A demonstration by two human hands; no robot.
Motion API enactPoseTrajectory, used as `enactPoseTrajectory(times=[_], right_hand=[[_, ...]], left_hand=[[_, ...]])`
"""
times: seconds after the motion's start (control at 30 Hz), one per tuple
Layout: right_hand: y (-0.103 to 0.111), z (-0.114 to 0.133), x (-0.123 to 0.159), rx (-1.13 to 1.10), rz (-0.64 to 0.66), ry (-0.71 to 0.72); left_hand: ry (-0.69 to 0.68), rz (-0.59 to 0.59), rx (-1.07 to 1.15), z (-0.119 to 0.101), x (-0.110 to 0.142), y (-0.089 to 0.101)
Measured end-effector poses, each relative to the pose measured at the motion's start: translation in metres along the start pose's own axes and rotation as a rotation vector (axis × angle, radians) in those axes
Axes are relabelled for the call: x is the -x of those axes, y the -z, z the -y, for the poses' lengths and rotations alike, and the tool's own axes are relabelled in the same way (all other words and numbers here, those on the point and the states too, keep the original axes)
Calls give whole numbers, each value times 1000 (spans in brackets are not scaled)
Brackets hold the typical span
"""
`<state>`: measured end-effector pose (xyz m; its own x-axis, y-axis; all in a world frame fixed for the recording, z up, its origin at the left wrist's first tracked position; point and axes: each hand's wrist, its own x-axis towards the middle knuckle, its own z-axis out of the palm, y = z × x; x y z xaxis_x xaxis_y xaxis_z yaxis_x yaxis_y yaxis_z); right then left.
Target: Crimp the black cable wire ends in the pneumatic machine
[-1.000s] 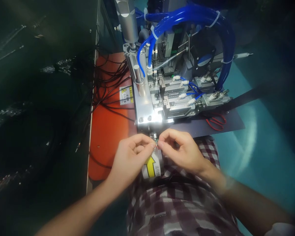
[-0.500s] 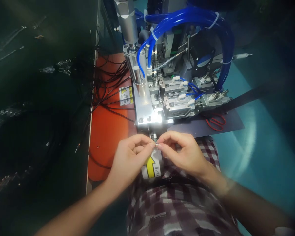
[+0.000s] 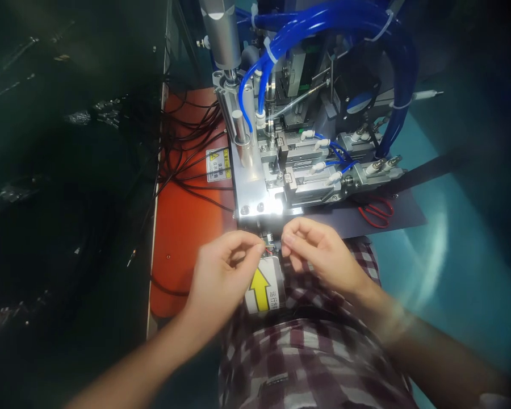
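Observation:
My left hand (image 3: 225, 272) pinches thin wires (image 3: 269, 249) between thumb and forefinger. A reddish strand and a pale tip stick out to the right of the fingertips. My right hand (image 3: 319, 250) hovers just to the right, apart from the wires. Its thumb and forefinger are pressed together, and anything between them is too small to make out. Both hands are in front of the metal machine (image 3: 255, 193), above a white label with a yellow arrow (image 3: 260, 288). A black cable (image 3: 170, 291) passes out of sight behind my left wrist.
Many black cables (image 3: 187, 122) lie over the orange base plate (image 3: 179, 227) on the left. Blue air hoses (image 3: 323, 21) arch above the machine. Red-handled scissors (image 3: 375, 215) rest on a dark sheet at right. Bundles of wire blur in the dark area on the left.
My right hand has drawn away from my left fingertips, up and to the right, uncovering the wire ends. My left hand has kept its pinch nearly in place.

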<state>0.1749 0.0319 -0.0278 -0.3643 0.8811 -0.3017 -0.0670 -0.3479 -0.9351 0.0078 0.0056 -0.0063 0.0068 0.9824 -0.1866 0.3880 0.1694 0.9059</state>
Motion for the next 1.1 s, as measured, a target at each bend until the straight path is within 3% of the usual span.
enactPoseTrajectory(times=[0.27, 0.5, 0.6, 0.73, 0.8, 1.1], right_hand=[[-1, -5, 5, 213, -79, 91], [-8, -4, 6, 464, -177, 345], [-10, -4, 6, 432, -175, 300], [-10, -2, 4, 206, -95, 72], [-9, -3, 4, 168, -73, 44], [-4, -3, 7, 548, -130, 364]], left_hand=[[169, 49, 160, -6, -3, 0], [190, 75, 188, -6, -1, 0], [183, 82, 176, -6, 0, 0], [189, 82, 162, -5, 0, 1], [192, 81, 150, -5, -1, 1], [201, 55, 149, -9, -1, 0]])
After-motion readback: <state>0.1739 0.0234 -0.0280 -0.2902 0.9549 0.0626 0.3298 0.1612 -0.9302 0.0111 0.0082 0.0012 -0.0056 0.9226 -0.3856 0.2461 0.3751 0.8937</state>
